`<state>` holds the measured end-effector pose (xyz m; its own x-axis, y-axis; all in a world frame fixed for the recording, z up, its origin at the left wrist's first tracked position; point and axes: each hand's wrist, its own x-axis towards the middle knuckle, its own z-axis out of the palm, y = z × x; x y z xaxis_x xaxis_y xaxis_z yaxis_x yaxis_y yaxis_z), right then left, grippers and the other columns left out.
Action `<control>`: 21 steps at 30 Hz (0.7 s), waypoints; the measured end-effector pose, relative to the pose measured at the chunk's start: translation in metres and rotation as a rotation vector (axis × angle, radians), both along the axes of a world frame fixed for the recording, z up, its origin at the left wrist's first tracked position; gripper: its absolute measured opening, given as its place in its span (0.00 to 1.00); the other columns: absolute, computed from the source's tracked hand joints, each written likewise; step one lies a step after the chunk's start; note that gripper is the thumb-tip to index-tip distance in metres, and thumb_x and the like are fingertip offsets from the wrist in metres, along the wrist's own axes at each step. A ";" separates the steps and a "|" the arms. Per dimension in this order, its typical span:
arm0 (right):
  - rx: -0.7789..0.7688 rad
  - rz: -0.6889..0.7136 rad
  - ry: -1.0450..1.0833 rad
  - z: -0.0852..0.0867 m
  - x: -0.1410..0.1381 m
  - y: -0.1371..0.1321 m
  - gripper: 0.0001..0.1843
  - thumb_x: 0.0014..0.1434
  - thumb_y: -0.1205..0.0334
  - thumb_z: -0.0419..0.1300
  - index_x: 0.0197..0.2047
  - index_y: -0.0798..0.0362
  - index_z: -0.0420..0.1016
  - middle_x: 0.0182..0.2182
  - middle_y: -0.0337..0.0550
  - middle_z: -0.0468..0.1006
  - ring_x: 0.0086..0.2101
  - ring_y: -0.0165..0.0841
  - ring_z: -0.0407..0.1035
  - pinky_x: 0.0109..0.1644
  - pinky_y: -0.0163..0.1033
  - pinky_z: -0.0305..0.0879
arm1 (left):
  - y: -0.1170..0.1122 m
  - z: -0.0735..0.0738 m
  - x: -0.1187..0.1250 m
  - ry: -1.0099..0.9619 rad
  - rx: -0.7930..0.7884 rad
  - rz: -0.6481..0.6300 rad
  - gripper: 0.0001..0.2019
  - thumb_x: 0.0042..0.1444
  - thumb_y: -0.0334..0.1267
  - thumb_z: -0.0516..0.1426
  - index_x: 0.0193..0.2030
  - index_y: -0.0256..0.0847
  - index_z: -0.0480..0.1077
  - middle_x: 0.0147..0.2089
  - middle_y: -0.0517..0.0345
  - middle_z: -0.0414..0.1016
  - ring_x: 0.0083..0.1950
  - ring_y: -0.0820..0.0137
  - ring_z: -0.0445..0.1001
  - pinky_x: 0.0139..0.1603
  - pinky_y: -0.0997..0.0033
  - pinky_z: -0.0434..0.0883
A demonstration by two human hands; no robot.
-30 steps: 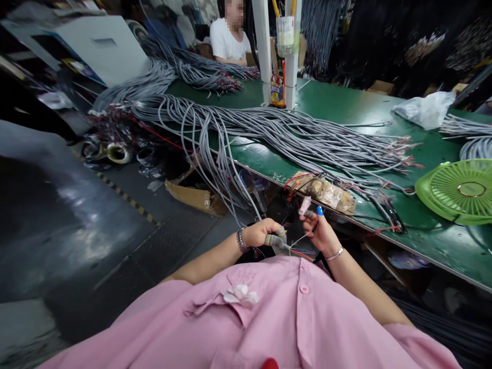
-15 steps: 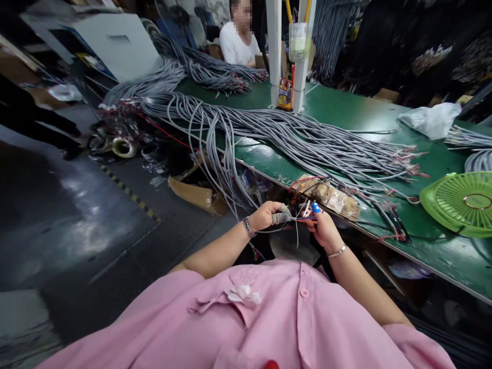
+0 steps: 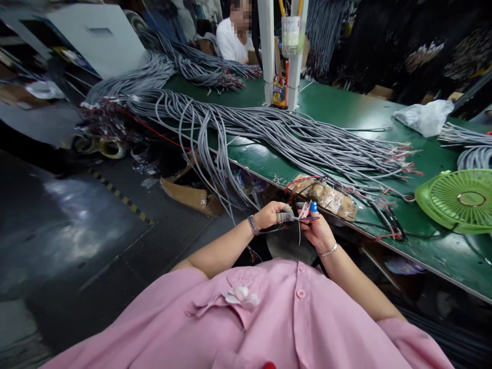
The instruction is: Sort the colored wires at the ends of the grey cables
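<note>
My left hand (image 3: 271, 215), with grey coverings on its fingertips, is closed on the end of a grey cable. Thin coloured wires (image 3: 308, 219) fan out of that end toward the right, and one white strand (image 3: 299, 234) hangs down. Close beside it, my right hand (image 3: 318, 230) is closed around the wires and a small pale pink tool (image 3: 305, 209) whose exact kind I cannot make out. A blue cover (image 3: 313, 207) sits on my right thumb. Both hands are in front of the bench edge, near a taped wooden block (image 3: 326, 196).
Long grey cables (image 3: 246, 125) lie across the green bench (image 3: 346, 110), some drooping over its edge. A green fan (image 3: 457, 200) stands at right, a plastic bag (image 3: 425, 117) behind it. A cardboard box (image 3: 190, 192) is below the bench. A person (image 3: 232, 38) sits across.
The view has shifted slightly, so the bench appears further left. My right hand has drawn a little closer to my left, and the pink tool is now tilted at the wires.
</note>
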<state>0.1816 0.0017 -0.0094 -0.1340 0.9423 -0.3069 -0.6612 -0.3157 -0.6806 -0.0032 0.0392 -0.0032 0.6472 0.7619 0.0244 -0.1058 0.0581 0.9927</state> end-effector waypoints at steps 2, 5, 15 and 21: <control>0.008 -0.017 -0.010 0.000 -0.001 0.000 0.20 0.49 0.47 0.71 0.31 0.56 0.76 0.24 0.40 0.75 0.17 0.19 0.51 0.15 0.27 0.44 | 0.000 0.001 0.001 0.011 -0.002 -0.024 0.21 0.49 0.51 0.66 0.31 0.29 0.74 0.21 0.62 0.66 0.21 0.81 0.58 0.24 0.79 0.58; 0.006 -0.026 -0.015 -0.001 -0.001 -0.001 0.21 0.48 0.45 0.71 0.33 0.56 0.77 0.25 0.40 0.76 0.17 0.19 0.52 0.15 0.27 0.46 | 0.000 -0.001 0.002 0.039 0.011 -0.053 0.21 0.49 0.50 0.66 0.30 0.30 0.73 0.22 0.62 0.66 0.22 0.81 0.59 0.25 0.79 0.59; 0.031 -0.022 -0.020 -0.005 -0.001 -0.002 0.23 0.49 0.42 0.69 0.32 0.55 0.77 0.25 0.40 0.76 0.17 0.19 0.52 0.15 0.28 0.47 | -0.005 0.000 0.007 0.027 -0.070 -0.015 0.22 0.48 0.52 0.66 0.28 0.31 0.71 0.19 0.65 0.62 0.20 0.82 0.56 0.23 0.79 0.55; -0.034 -0.001 -0.011 -0.005 -0.002 -0.006 0.19 0.49 0.45 0.70 0.31 0.54 0.74 0.24 0.38 0.75 0.16 0.20 0.53 0.14 0.27 0.44 | -0.009 0.002 0.008 0.010 -0.087 -0.049 0.21 0.49 0.51 0.66 0.28 0.30 0.70 0.20 0.64 0.63 0.20 0.82 0.55 0.23 0.79 0.54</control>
<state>0.1794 -0.0045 -0.0148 -0.1294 0.9314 -0.3403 -0.6541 -0.3381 -0.6767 0.0043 0.0299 -0.0014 0.6834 0.7286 -0.0470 -0.0909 0.1488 0.9847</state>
